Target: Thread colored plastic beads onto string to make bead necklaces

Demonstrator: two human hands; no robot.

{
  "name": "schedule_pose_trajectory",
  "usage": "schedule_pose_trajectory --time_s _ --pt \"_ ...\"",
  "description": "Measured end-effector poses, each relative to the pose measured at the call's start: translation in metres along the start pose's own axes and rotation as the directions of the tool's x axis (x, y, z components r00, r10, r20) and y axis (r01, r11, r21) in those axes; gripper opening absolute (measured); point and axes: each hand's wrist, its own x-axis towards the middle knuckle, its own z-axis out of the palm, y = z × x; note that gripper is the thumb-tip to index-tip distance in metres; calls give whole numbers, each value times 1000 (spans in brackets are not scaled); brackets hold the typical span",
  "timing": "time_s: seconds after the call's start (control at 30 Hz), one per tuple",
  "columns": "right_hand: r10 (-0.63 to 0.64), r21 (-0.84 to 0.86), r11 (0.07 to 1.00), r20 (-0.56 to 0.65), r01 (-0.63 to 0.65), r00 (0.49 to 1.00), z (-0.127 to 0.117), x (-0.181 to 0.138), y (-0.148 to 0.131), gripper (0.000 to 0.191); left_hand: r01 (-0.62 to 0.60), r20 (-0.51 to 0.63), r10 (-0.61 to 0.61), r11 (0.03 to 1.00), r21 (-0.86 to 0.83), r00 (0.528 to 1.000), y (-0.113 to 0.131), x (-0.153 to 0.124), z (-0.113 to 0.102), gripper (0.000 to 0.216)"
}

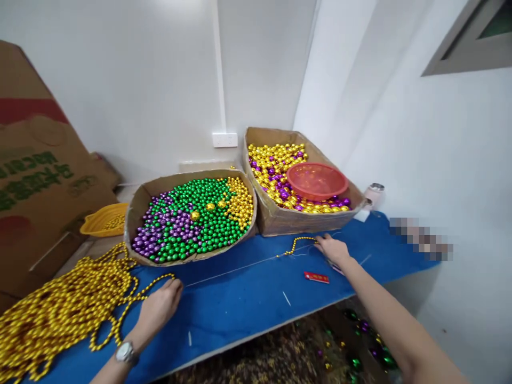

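Observation:
My left hand (162, 303) is closed at the end of a gold bead strand (138, 296), which runs back to a large heap of gold bead strands (76, 304). From its fingers a thin pale thread (236, 270) stretches rightward over the blue tabletop (248, 298). My right hand (334, 249) pinches one end of a short gold bead string (296, 244), whose other end lies near the thread. Below the right hand a small purple-edged object (336, 269) is mostly hidden. A red packet (316, 277) lies just to the left of it.
Behind the hands stand a box of purple, green and gold beads (192, 261) and a box of gold and purple beads (304, 221) with a red bowl (318, 181). A yellow basket (100, 226) and tall carton (40, 176) are left. Loose beads (356, 364) lie below the table.

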Motion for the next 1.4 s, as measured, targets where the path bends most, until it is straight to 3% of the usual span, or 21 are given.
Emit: schedule_pose_trajectory --time_s 0.2,0.3,0.37,0.47,0.57,0.7,0.9,1.0,1.1,1.4 --pt "29 2 1000 30 -29 999 29 -42 28 27 -76 -64 58 941 -330 996 1 7 6 23" --pt "0 1 1000 9 0 1000 44 -66 35 20 -83 -99 45 901 -426 994 8 3 3 24" --pt "-19 6 1000 -17 19 1000 52 -77 41 25 -85 -104 38 867 -492 994 15 0 -2 25" --pt "-72 34 997 -69 75 995 60 -80 50 40 -70 -119 1 814 -576 993 21 -3 -9 26" --pt "-72 148 985 -137 93 988 61 -71 49 37 -58 -145 -42 780 -623 988 22 -6 -16 24" --pt "-92 268 953 -202 145 975 51 -55 8 36 -74 -165 -45 761 -645 985 23 -11 -23 23" --pt "-385 376 811 -235 449 893 13 -49 -105 41 -98 -191 -28 781 -616 981 26 -12 -28 24" --pt "-450 368 780 -232 506 863 -1 -53 -144 42 -93 -185 -25 793 -602 982 26 -12 -31 24" --pt "-429 316 820 -215 478 878 -6 -57 -161 40 -88 -178 -24 798 -596 984 26 -13 -34 24" --pt "-395 101 905 -165 414 904 -14 -64 -171 32 -115 -188 6 808 -578 982 29 -15 -40 25"
